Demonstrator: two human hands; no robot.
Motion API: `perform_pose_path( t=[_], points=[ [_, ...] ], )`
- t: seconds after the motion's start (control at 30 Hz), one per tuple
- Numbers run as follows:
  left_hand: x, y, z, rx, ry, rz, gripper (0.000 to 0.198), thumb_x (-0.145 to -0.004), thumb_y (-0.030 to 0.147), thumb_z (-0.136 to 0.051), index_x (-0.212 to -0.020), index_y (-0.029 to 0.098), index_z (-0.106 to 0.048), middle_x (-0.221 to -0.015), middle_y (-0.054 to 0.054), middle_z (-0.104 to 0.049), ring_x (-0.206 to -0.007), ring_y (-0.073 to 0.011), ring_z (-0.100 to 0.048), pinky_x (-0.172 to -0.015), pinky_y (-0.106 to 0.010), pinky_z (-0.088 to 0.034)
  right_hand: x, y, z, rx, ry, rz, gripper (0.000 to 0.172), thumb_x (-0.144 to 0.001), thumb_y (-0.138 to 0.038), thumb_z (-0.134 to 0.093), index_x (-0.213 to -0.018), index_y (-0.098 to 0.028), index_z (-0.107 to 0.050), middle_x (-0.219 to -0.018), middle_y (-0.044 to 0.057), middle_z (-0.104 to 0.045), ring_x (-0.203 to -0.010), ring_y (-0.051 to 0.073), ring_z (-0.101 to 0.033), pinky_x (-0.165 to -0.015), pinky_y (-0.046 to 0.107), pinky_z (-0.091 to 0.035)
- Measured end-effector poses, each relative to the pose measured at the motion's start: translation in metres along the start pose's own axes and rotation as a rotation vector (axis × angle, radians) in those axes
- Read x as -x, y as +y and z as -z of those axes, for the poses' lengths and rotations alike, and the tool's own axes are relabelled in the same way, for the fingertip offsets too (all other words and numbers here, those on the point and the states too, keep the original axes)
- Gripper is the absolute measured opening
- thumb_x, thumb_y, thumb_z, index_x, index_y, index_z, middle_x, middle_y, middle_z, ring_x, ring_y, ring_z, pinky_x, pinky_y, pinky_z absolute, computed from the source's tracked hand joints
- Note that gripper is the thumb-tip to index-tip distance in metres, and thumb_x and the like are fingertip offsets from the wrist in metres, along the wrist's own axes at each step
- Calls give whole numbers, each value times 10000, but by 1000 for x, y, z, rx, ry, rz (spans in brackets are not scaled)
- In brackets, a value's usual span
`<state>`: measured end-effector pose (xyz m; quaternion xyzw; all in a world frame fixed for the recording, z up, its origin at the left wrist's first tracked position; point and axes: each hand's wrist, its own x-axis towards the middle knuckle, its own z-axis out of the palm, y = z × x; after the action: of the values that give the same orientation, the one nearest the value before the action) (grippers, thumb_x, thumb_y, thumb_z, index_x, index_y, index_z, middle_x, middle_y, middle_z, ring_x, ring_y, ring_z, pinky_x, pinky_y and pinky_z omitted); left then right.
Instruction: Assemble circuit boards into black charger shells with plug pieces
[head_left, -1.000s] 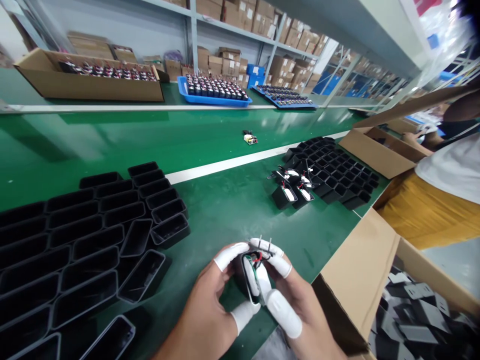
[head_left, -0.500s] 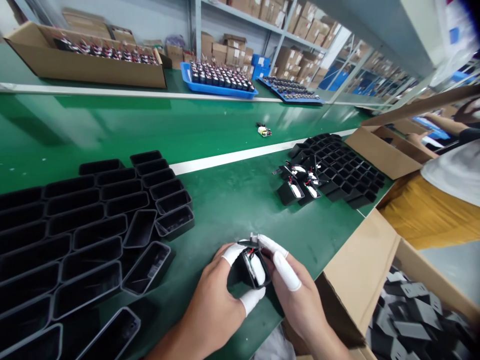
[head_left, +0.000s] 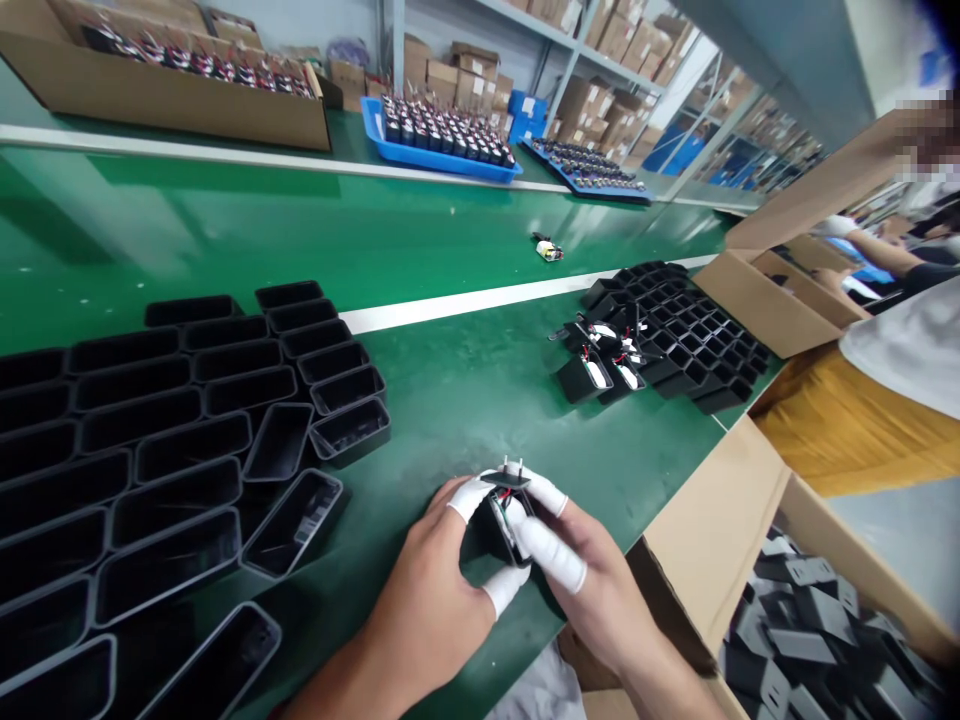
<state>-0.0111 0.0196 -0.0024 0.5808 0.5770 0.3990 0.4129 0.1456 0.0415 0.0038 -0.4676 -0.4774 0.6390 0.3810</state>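
Between my two hands is a black plastic power adapter housing point(head_left: 495, 532) with a white-wrapped part and red wires inside. A black end plate with two metal plug pins point(head_left: 513, 470) stands at its far end. My left hand point(head_left: 431, 580) wraps the housing's left side, thumb at the near end and index finger at the plate. My right hand point(head_left: 592, 570) grips the right side; its white-covered thumb presses on the white part inside, and a finger touches the plate. White finger cots cover the fingertips.
Rows of empty black housings point(head_left: 172, 450) stand at left. Several filled housings point(head_left: 592, 375) sit before more black cases point(head_left: 697, 340). A carton of black parts point(head_left: 810, 620) is at lower right. A blue tray point(head_left: 442, 165) lies beyond the green belt point(head_left: 300, 230). Another person point(head_left: 900, 350) stands at right.
My right thumb has moved from above the housing's right edge onto the white part inside. The plate with pins has tipped more upright. On the belt, the small assembly has shifted slightly right.
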Motion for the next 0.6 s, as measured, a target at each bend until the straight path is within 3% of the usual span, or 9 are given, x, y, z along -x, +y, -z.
perform_pose_path(
  t=[0.13,0.33,0.5,0.6],
  points=[
    [0,0,0,1,-2,1,475,-762,164,-689,-1221,215,-574,-1198,-81,-693,-1097,-268,-681,-964,-430,-575,4,-2,-4,50,19,54,443,-885,-389,-727,-1312,-293,-658,-1249,59,-713,-1171,254,-651,-1088,414,-484],
    [0,1,0,-25,2,-2,428,-799,197,-674,-1214,220,-570,-1206,-84,-687,-1096,-268,-684,-964,-427,-576,-3,-1,0,-142,38,-52,401,-844,-487,-742,-1209,-322,-720,-1197,50,-740,-1109,266,-682,-1068,455,-491],
    [2,-1,-1,-25,-3,3,449,-790,192,-657,-1230,198,-568,-1209,-104,-692,-1111,-284,-682,-954,-443,-584,-7,-3,-6,147,86,66,385,-873,-458,-726,-1224,-299,-714,-1183,54,-735,-1099,242,-668,-1040,378,-497],
    [3,-4,-2,-27,37,-25,513,-759,177,-675,-1260,209,-568,-1222,-87,-691,-1115,-271,-683,-983,-431,-580,-7,0,-7,141,96,69,352,-891,-451,-708,-1212,-306,-721,-1165,40,-740,-1074,230,-672,-1009,348,-506]
  ],
)
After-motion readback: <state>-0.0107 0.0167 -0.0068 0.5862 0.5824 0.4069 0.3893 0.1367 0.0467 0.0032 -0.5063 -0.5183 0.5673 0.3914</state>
